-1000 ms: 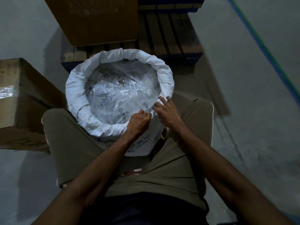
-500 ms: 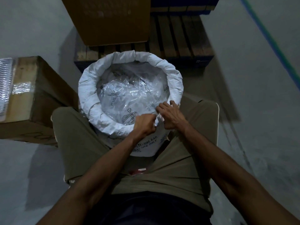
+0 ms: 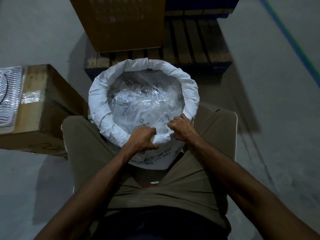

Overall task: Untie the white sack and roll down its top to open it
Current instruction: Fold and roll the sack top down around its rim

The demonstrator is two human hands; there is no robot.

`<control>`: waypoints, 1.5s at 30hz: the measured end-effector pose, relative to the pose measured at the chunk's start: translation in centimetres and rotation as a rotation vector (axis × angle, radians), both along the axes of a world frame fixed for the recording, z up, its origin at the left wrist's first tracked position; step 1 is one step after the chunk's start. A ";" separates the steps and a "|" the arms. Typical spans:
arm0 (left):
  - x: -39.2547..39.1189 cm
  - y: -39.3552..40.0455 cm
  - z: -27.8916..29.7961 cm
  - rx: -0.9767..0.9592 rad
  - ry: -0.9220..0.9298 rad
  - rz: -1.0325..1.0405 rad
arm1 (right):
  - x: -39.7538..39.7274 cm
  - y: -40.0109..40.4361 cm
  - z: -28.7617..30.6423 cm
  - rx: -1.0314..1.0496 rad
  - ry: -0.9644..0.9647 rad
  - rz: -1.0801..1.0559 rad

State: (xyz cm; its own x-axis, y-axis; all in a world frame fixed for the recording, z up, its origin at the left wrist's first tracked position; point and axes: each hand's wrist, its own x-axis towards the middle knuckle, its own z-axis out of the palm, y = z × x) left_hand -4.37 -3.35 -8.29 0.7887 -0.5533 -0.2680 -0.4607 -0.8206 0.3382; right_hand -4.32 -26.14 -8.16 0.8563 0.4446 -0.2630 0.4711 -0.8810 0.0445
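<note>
The white sack [image 3: 98, 99] stands open between my knees, its top rolled down into a thick rim all around. Clear plastic bags [image 3: 143, 104] with printed marks fill the inside. My left hand [image 3: 143, 138] is closed on the near part of the rolled rim. My right hand [image 3: 181, 128] grips the rim just to the right of it, fingers curled over the edge. Black lettering shows on the sack's front wall below my hands.
A cardboard box [image 3: 43, 108] sits on the floor at my left with a clear ribbed tray [image 3: 8, 96] on it. Another box [image 3: 119, 23] rests on a wooden pallet [image 3: 195, 42] behind the sack. Grey floor with a blue-green line [image 3: 292, 40] lies to the right.
My head has shifted, so the sack sits further right and lower in view. Both hands stay on the near rim, my left closing tighter and pressing the roll down.
</note>
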 end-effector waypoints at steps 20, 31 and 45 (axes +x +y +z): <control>-1.8 2.8 -0.2 0.102 -0.145 -0.099 | -2.3 3.4 -0.7 0.109 0.036 -0.033; -4.0 2.7 -1.2 -0.077 -0.164 0.057 | -3.5 3.6 0.0 0.179 -0.018 -0.108; -7.0 2.3 1.2 -0.425 -0.100 0.347 | -8.6 4.0 1.2 0.423 -0.140 -0.363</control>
